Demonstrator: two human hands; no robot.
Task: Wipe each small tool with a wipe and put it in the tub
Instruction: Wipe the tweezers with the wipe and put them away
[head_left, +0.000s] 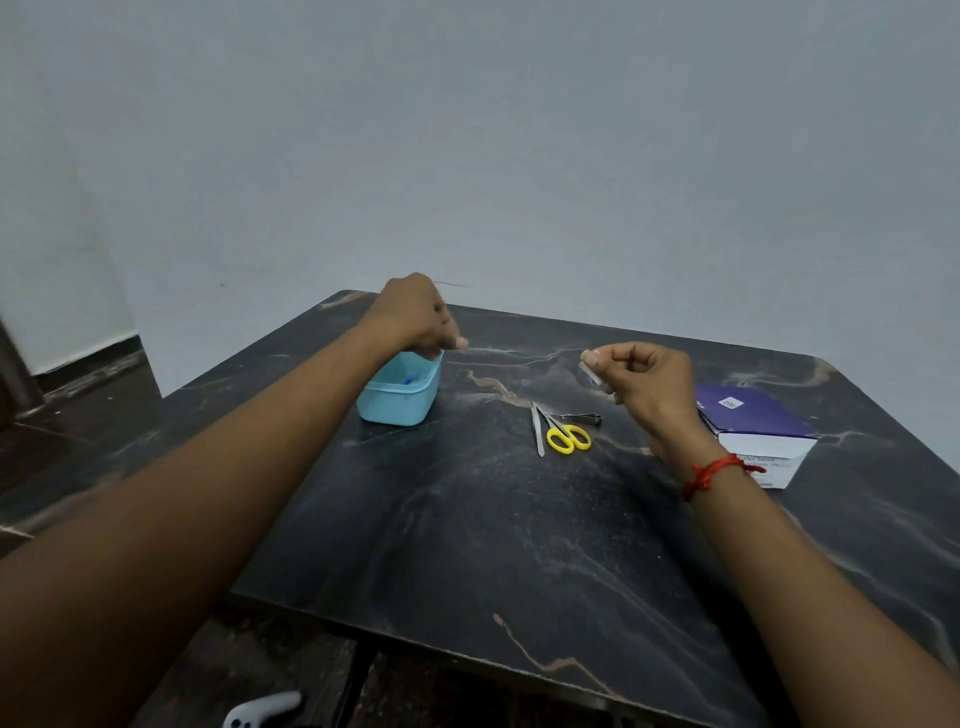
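A light blue tub (400, 397) stands left of centre on the dark marble table (467, 519), with a small blue item (408, 380) inside. My left hand (415, 317) hovers just over the tub's far rim, its back toward me and fingers curled under; nothing shows in it. My right hand (641, 382) is raised to the right and pinches a small white wipe (590, 372) between thumb and fingers. Between the hands lie metal tweezers (537, 430), yellow-handled scissors (566, 438) and a nail clipper (584, 418), close together on the table.
A purple and white box (753, 431) sits at the table's right edge behind my right wrist. A white controller (262, 709) lies on the floor by the table's near-left corner. A grey wall runs behind the table.
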